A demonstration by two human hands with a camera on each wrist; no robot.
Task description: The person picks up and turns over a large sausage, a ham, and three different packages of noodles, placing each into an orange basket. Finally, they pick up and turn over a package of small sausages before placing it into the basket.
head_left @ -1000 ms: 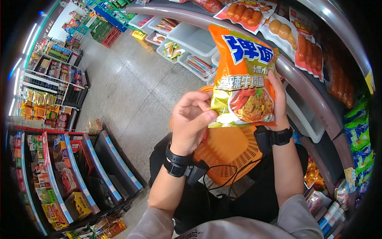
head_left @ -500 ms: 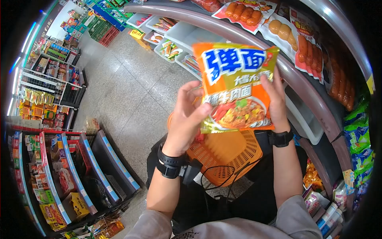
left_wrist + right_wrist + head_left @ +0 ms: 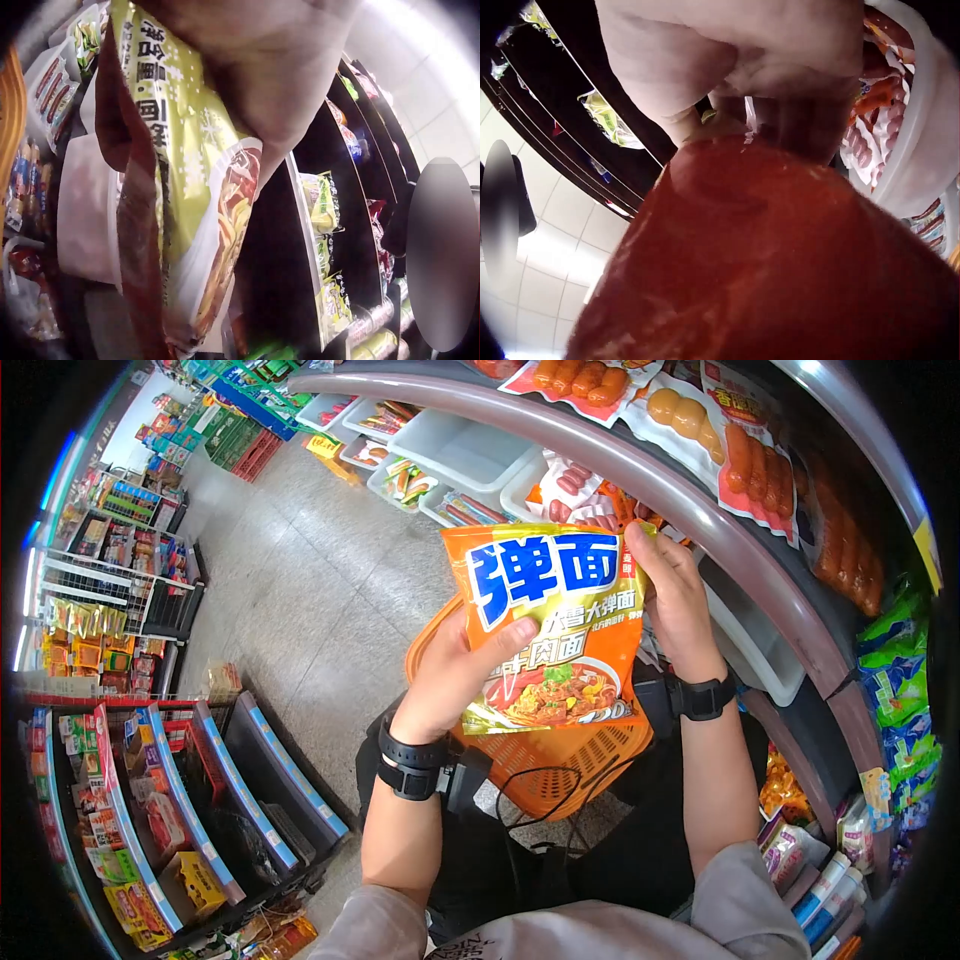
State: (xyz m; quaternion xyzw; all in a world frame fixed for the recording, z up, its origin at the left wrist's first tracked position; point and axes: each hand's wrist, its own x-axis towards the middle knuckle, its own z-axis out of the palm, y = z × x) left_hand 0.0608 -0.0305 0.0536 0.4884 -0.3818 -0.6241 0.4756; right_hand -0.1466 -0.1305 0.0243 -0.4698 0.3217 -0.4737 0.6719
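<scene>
An orange and yellow instant noodle packet (image 3: 590, 575) with big blue lettering and a noodle bowl picture faces up in the head view. My left hand (image 3: 440, 675) grips its left side, thumb across the front and fingers hidden behind. At the upper right corner, my right hand (image 3: 682, 600) pinches the edge, thumb on top. The left wrist view shows the yellow side of the packet (image 3: 184, 150) under my palm. In the right wrist view, the reddish-orange film (image 3: 772, 247) hangs below my curled fingers. Beneath the packet stands an orange plastic basket (image 3: 555, 785), partly covered by it.
A curved cooler shelf (image 3: 690, 495) with packed sausages (image 3: 760, 475) runs along the right. White bins (image 3: 470, 450) of sausages stand below it. A black cable (image 3: 545, 770) hangs over the basket. Shelves of boxed goods (image 3: 190, 880) stand at the left.
The packet has come down and left, closer over the basket, and turned. My left thumb now lies further across its front, and my right hand has shifted up to its top corner.
</scene>
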